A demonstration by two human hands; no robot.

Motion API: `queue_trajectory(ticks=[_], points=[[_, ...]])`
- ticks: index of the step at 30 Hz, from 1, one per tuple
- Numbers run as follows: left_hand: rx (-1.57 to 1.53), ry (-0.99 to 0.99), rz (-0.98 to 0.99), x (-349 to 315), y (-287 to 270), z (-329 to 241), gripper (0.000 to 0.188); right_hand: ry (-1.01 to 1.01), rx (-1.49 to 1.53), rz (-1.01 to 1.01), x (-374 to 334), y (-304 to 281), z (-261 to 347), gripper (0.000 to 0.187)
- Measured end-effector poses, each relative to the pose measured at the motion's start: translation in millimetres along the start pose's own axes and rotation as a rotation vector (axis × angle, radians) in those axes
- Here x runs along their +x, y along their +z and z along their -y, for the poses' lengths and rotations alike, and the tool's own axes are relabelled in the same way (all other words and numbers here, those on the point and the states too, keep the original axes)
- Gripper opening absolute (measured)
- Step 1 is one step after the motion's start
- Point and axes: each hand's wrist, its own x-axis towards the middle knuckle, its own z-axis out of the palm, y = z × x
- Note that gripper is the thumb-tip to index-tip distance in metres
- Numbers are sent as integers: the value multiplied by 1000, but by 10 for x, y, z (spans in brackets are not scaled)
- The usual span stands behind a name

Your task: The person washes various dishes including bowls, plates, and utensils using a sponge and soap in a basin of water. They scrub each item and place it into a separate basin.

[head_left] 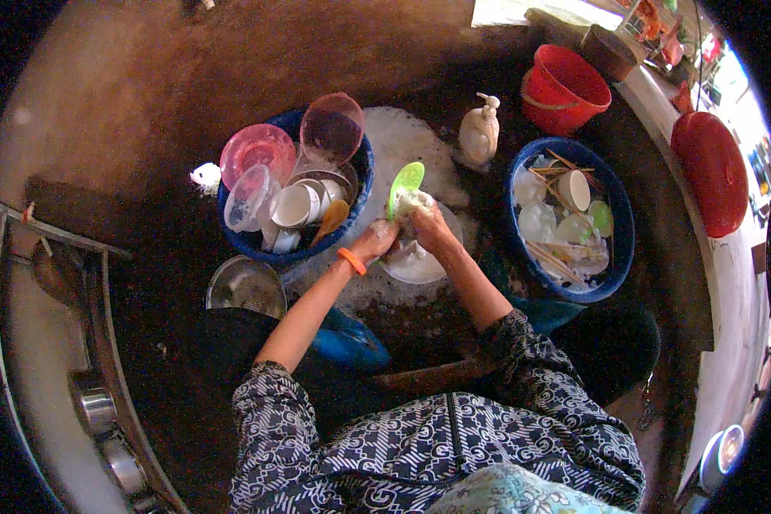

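A bright green plastic spoon [408,177] points away from me, its broad end up. My left hand [377,239], below an orange wristband, is closed round its lower part. Suds cover the fingers of my right hand [427,224], which press against the spoon; a foamy lump [413,200] there may be a scrubber, but I cannot make it out clearly. Beneath both hands sits a pale round basin [420,272] of soapy water, partly hidden by them.
At left, a blue tub [364,193] holds pink bowls, white cups and a wooden spoon. Another blue tub [627,248] at right holds chopsticks, a cup and pale dishes. Beyond are a pump bottle [479,133] and red bucket [565,90]. A metal bowl [247,287] stands near left.
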Motion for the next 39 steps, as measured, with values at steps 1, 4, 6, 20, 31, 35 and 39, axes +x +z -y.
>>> queue_trajectory(ticks=[1,4,6,20,31,35,39], points=[[134,117,-71,31,-1,-8,37,-110,-196,16,-10,18,49,19],[196,97,-224,34,-166,-255,37,-295,-911,-113,-30,27,167,23],[202,-31,-263,11,-365,-506,37,-339,-965,-63,-47,51,210,25],[278,-273,-822,118,-1280,-356,50,-430,-887,196,-73,58,-396,26],[67,-300,-1019,-25,-2036,508,55,-594,-1167,-308,165,-959,-461,28],[675,10,-974,-95,-2114,74,55,-668,-886,-835,285,-1523,45,19],[988,49,-769,-159,-1862,55,54,-604,-1145,-1414,-59,-2385,283,43]])
